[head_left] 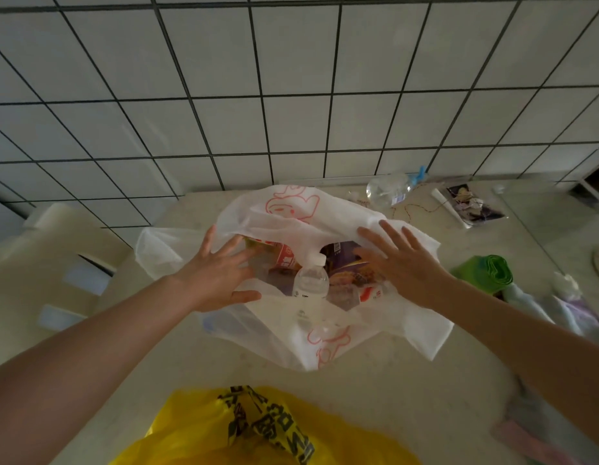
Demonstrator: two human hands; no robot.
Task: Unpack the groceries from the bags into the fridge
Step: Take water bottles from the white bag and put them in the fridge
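White bag [325, 219] sits mid-frame on the table [375, 397], mouth spread open; inside show a water bottle [311, 280], a red carton [286, 258] and a purple packet [350, 263]. Left hand [221, 273] and right hand [399, 260] lie at the mouth's two sides, fingers straight and splayed, gripping nothing. Yellow bag [204, 427] at bottom centre. Green roll [486, 273] at right; empty bottle [388, 189] at upper right, near the tiled wall [291, 95]
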